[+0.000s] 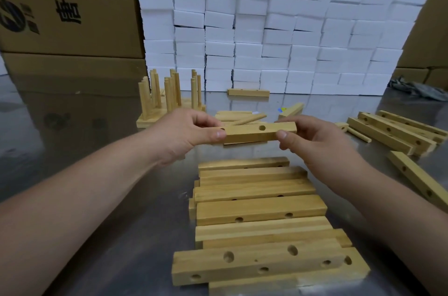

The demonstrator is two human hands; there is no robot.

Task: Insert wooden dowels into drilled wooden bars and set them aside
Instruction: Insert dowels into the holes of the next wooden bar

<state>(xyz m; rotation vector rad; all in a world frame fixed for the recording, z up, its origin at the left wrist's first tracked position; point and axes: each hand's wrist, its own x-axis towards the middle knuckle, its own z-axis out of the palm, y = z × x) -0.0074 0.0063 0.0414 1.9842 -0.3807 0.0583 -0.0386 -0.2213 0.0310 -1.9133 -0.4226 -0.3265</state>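
A drilled wooden bar (252, 132) hangs level above the metal table, one hole showing on its top face. My left hand (186, 131) pinches its left end and my right hand (312, 140) pinches its right end. Just behind it lie a few loose dowels (244, 119). A stack of drilled bars (259, 218) lies in front of me, below the held bar. At the back left stand several bars with upright dowels (167, 94) set in them.
More drilled bars (392, 133) lie at the right, one bar (419, 179) nearer the edge, another bar (248, 92) by a wall of white foam blocks (278, 36). Cardboard boxes (65, 4) stand behind. A grey cloth (417, 89) lies far right.
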